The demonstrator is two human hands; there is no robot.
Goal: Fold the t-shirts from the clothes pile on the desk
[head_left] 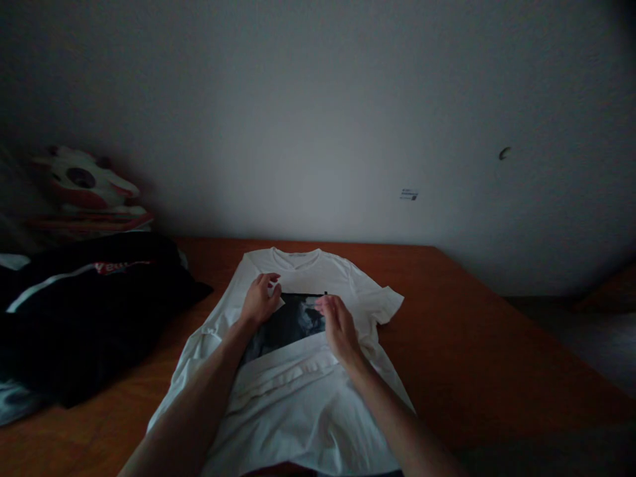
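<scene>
A white T-shirt [308,397] with a dark picture print [293,321] lies front up on the wooden table, collar at the far end. Its right-hand sleeve [387,305] sticks out to the side; the left side looks folded inward, with a white corner of cloth reaching the print. My left hand [261,298] is over that folded side, fingers bent and apart, near the corner. Over the right part of the print is my right hand [340,324], fingers loosely curved toward the left, no cloth visibly gripped. Fabric creases run across the shirt below the print.
A black garment [99,311] with a white stripe and red lettering lies heaped on the left of the table [462,344]. Behind it, a cow plush toy [89,179] sits on a stack. The wall [318,119] borders the table's far edge.
</scene>
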